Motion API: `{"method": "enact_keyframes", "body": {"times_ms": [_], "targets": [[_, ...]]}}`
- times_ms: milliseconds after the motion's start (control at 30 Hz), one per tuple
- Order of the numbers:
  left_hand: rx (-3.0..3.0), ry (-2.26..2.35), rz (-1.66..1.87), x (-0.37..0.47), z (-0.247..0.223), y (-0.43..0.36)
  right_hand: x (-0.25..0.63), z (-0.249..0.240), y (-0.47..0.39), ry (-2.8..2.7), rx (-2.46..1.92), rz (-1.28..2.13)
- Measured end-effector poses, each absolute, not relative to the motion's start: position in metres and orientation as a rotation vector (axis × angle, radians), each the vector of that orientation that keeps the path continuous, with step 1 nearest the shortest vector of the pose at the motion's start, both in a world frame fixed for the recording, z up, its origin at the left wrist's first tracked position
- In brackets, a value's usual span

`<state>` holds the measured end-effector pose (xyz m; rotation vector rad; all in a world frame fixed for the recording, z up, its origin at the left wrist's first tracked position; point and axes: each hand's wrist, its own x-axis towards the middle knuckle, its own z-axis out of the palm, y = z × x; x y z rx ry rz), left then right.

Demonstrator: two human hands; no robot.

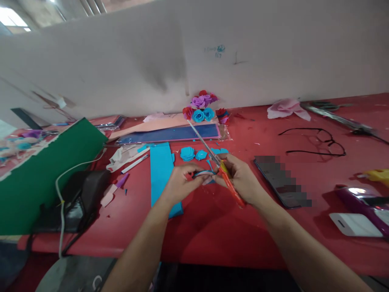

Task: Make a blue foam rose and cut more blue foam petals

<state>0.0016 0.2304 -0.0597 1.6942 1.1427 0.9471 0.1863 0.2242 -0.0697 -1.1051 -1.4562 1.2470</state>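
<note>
My left hand [182, 182] pinches a small curved piece of blue and pale paper [204, 173] above the red table. Close on its right, my right hand [240, 176] holds scissors [230, 187] with red and yellow handles, and its fingertips meet the same piece. The scissor blades point up and away to the left, toward the paper flowers, and look closed. Just beyond my hands lie cut blue paper shapes [187, 153]. A long folded strip of blue paper [161, 166] rests to the left, partly behind my left hand and forearm.
Purple, red and blue paper flowers [203, 107] are near the wall, by wrapped dark blue sheets [176, 134]. At left are a green board [45, 178], a black bag [88, 190] and a white cable. Eyeglasses [325, 140], a phone [278, 182] and a white device [354, 225] lie right.
</note>
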Motion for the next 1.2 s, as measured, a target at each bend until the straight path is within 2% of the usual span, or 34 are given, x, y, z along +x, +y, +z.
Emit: {"method": "enact_keyframes", "body": {"times_ms": [100, 267, 333, 500, 733, 967, 1200], "targets": [[1.588, 1.222, 0.946, 0.000, -0.063, 0.233, 0.187, -0.070, 0.226, -1.465, -1.125, 1.183], [0.886, 1.224, 1.414, -0.009, -0.073, 0.245, 0.185, -0.058, 0.218, -1.272, -1.168, 1.066], [0.654, 1.185, 1.521, -0.015, -0.072, 0.251, 0.182, -0.056, 0.213, -1.202, -1.140, 1.204], [0.376, 1.059, 1.732, -0.023, -0.057, 0.266, 0.174, -0.069, 0.199, -1.106, -1.029, 1.826], [0.322, 0.936, 1.715, -0.009, -0.046, 0.263, 0.168, -0.090, 0.183, -1.241, -1.162, 1.813], [0.396, 1.002, 1.614, 0.007, -0.060, 0.251, 0.165, -0.090, 0.188, -1.261, -1.058, 1.796], [0.410, 0.963, 1.689, 0.011, -0.053, 0.247, 0.168, -0.087, 0.188, -1.345, -1.136, 1.751]]}}
